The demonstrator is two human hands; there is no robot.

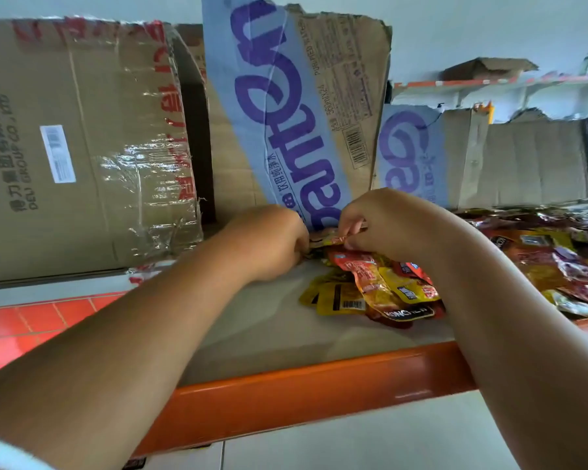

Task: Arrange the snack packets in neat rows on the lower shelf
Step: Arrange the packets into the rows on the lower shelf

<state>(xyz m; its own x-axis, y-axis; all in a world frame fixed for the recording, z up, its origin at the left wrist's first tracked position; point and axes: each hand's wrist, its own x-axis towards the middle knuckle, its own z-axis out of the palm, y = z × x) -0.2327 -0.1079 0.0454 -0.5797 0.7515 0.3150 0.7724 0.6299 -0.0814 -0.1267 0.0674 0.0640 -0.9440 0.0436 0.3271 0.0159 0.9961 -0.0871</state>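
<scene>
Red and yellow snack packets (381,286) lie in a loose pile on the grey shelf (269,334), which has an orange front edge. A bigger heap of packets (557,259) spreads to the right. My right hand (384,222) pinches the top edge of a small packet (333,240) at the back of the pile. My left hand (272,242) grips the same packet's left end with curled fingers. Both hands meet just in front of the cardboard divider.
A torn cardboard panel with blue and purple print (286,113) stands behind the hands. A large taped carton (82,147) fills the left side. More torn cardboard (523,161) backs the right heap. Red floor tiles (31,323) show at lower left.
</scene>
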